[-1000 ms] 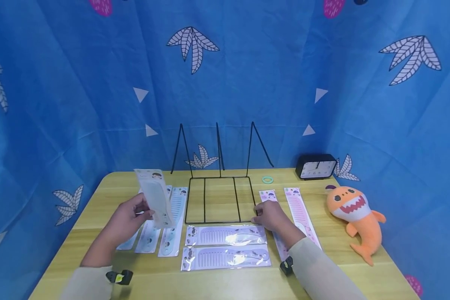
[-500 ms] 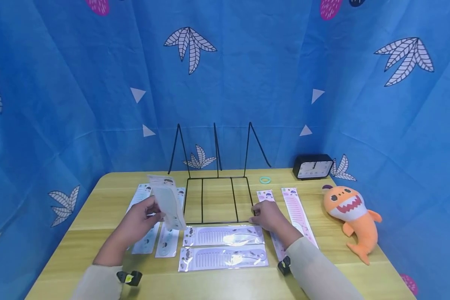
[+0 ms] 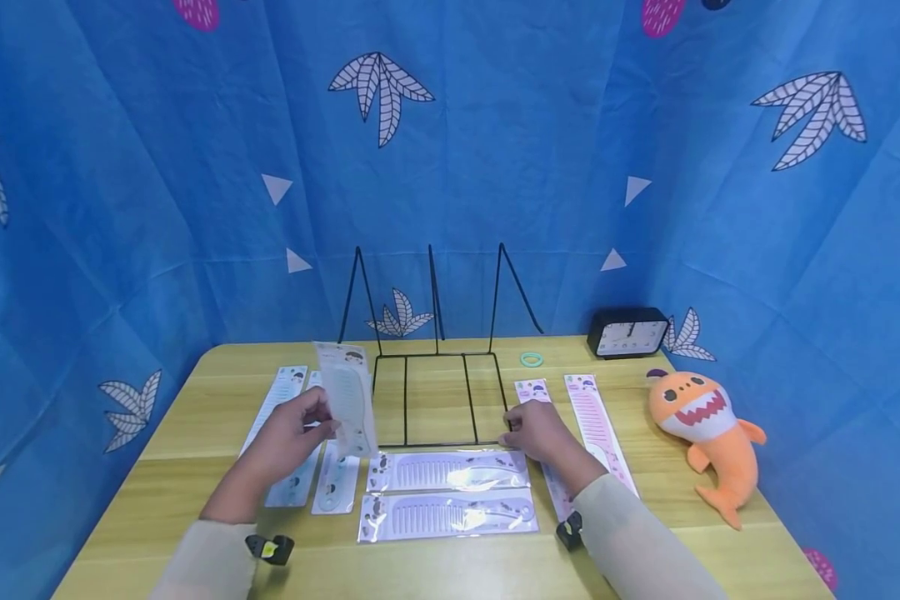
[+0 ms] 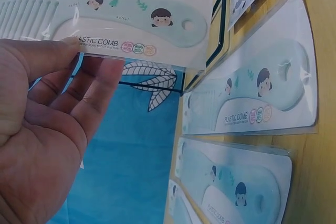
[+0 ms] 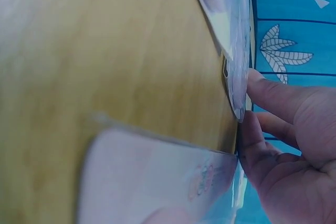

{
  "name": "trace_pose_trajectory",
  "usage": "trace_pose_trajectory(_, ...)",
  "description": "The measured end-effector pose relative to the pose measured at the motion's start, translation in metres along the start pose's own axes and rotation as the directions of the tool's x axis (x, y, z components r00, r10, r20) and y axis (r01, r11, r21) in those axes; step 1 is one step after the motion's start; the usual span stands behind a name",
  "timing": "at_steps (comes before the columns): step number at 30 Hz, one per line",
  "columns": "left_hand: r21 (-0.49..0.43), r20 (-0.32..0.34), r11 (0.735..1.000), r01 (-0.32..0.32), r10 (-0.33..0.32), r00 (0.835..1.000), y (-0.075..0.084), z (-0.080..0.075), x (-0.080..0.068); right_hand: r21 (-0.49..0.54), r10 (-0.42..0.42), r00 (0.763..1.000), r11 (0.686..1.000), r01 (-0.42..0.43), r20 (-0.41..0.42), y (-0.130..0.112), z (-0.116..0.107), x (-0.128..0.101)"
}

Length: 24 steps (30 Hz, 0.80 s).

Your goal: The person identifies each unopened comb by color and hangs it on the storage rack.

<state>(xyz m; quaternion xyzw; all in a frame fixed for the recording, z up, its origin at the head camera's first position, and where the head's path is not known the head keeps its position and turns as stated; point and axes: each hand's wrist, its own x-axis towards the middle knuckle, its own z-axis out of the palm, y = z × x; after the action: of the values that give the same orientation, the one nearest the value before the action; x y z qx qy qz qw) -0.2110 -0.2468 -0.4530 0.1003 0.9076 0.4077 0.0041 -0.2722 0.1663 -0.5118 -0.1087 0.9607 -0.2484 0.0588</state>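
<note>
My left hand [image 3: 292, 433] pinches a pale green packaged comb [image 3: 347, 398] between thumb and fingers and holds it tilted above the table, just left of the black wire rack [image 3: 435, 400]. In the left wrist view the held comb [image 4: 115, 22] reads "PLASTIC COMB", and my left hand [image 4: 47, 129] grips it near the teeth. More green combs [image 4: 252, 98] lie flat below it. My right hand [image 3: 540, 433] rests at the rack's front right corner. In the right wrist view its fingertips [image 5: 260, 90] touch the wire beside a pack's edge.
Two purple packaged combs [image 3: 450, 471] lie in front of the rack, and pink ones [image 3: 596, 417] to its right. Green combs [image 3: 277, 400] lie to its left. A black clock [image 3: 627, 332], a green hair ring [image 3: 531, 359] and an orange shark plush [image 3: 701, 433] sit at the back right.
My left hand has carried the green comb to the right, closer to the rack's left side. My right hand has stayed at the rack's corner.
</note>
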Motion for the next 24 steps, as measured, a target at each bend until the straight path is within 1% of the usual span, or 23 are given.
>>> trace_pose_trajectory(6,0.006,-0.018,1.000,0.008,-0.008,1.000,0.003,0.000,0.000,-0.001,0.014,1.000,1.000,-0.014,-0.002,-0.001,-0.001,0.001)
trace_pose_trajectory(12,-0.006,-0.022,0.998,0.057,-0.057,0.998,0.002,0.000,0.003,0.006,-0.003,1.000,1.000,0.003,0.003,-0.002,-0.001,0.001)
trace_pose_trajectory(19,-0.011,-0.032,0.996,0.094,-0.094,0.995,-0.001,0.004,0.008,0.016,-0.008,1.000,1.000,0.008,-0.002,0.000,0.002,0.001)
trace_pose_trajectory(21,-0.025,-0.039,0.995,0.100,-0.101,0.994,-0.002,0.005,0.011,0.018,-0.009,1.000,1.000,0.009,0.001,0.001,0.003,0.001)
trace_pose_trajectory(24,-0.055,-0.046,0.994,0.092,-0.094,0.994,-0.004,0.006,0.015,0.016,-0.009,1.000,1.000,0.009,0.003,0.002,0.003,0.002)
